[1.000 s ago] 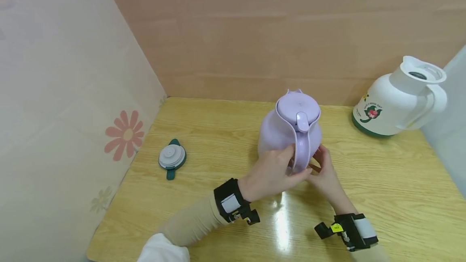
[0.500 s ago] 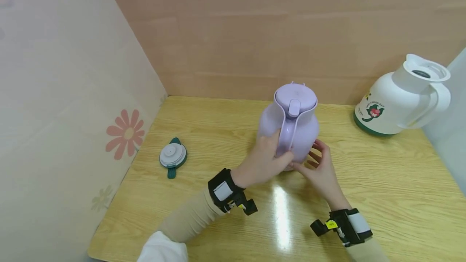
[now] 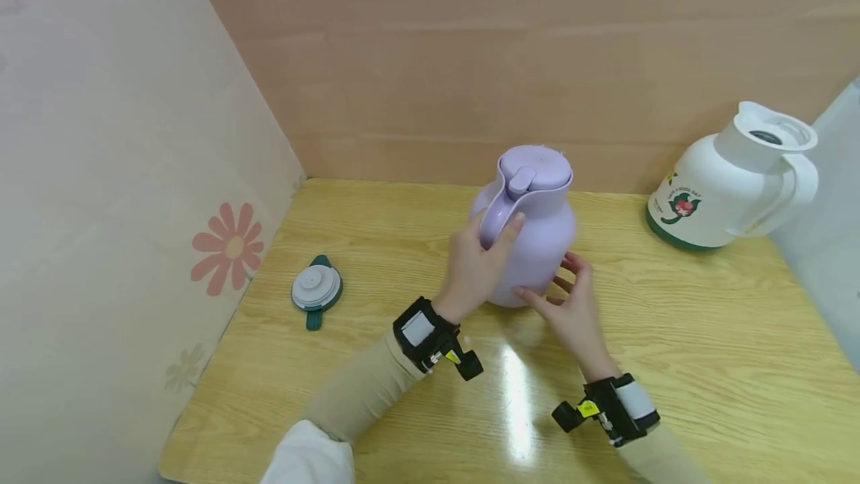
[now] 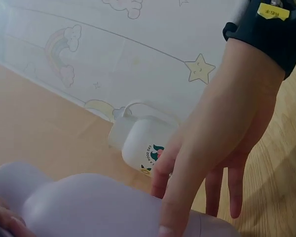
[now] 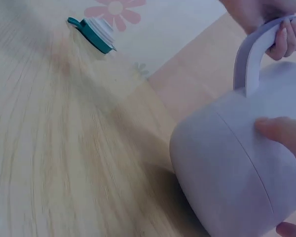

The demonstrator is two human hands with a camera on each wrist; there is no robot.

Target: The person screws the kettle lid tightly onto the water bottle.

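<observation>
A light purple thermos jug (image 3: 543, 237) with its lid (image 3: 537, 164) on stands near the middle of the table. My left hand (image 3: 470, 271) grips its handle, which faces left and toward me; in the right wrist view, curled fingers (image 5: 286, 43) wrap that handle. Low on the jug's body, my right hand (image 3: 572, 314) holds the front and right side between thumb and fingers. The left wrist view shows that right hand (image 4: 222, 123) with some fingers off the surface. Whether the base touches the table cannot be told.
A white thermos jug (image 3: 728, 185) with a green base and a dark opening in its top stands at the back right. Toward the left lies a white and green stopper (image 3: 316, 286). Walls border the table (image 3: 396, 245) at the back and both sides.
The purple jug has turned so its handle swings left, and it has shifted slightly left and away from me. Both hands have moved with it, the left staying at the handle.
</observation>
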